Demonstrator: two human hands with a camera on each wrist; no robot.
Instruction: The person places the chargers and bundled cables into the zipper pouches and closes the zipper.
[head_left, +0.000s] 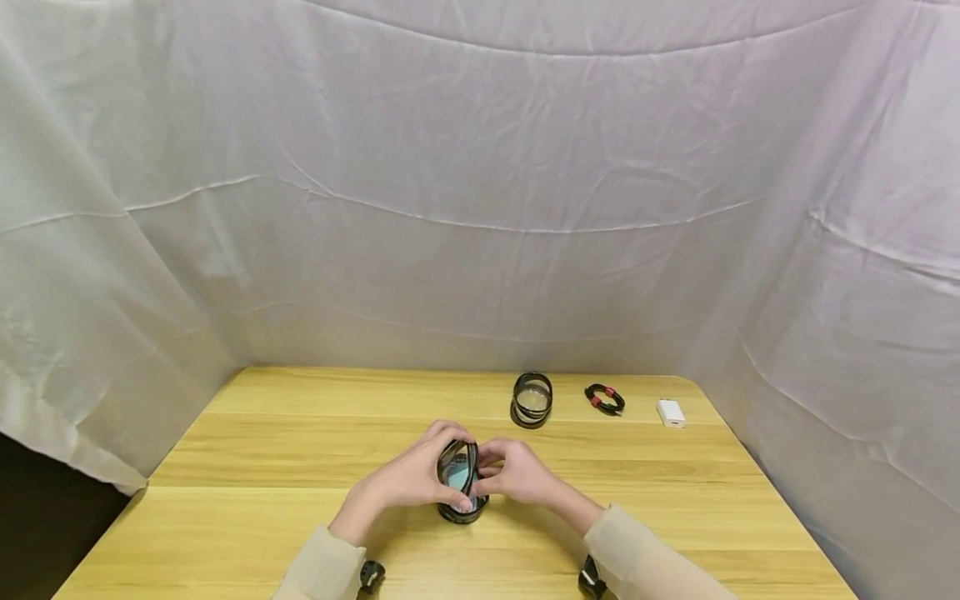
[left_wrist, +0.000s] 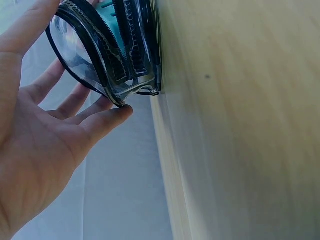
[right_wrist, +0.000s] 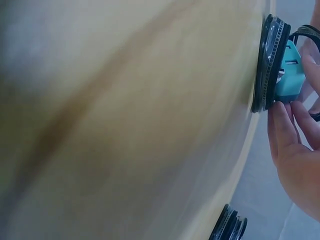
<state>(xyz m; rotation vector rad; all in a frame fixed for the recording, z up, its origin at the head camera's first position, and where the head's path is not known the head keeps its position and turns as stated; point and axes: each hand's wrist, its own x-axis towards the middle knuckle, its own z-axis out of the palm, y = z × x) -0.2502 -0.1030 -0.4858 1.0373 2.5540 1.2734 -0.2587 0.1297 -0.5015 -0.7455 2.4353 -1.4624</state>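
Observation:
A small round clear zip pouch (head_left: 459, 515) with black trim rests on the table, its lid raised. My left hand (head_left: 412, 475) holds the lid between thumb and fingers, the thumb near the front rim. In the left wrist view, the clear lid (left_wrist: 75, 42) and its black zipper teeth lie above my palm. My right hand (head_left: 521, 475) is at the pouch's right side, thumb and fingers around a teal block (right_wrist: 291, 70) with slots. The block sits partly within the pouch opening, and my fingertips touch its lower side in the right wrist view.
A second clear round pouch (head_left: 532, 402) with black trim stands farther back. To its right lie a coiled black cable (head_left: 604, 400) with red ties and a white charger plug (head_left: 671, 412). Pale curtains (head_left: 480, 208) hang behind and beside the wooden table (head_left: 300, 450).

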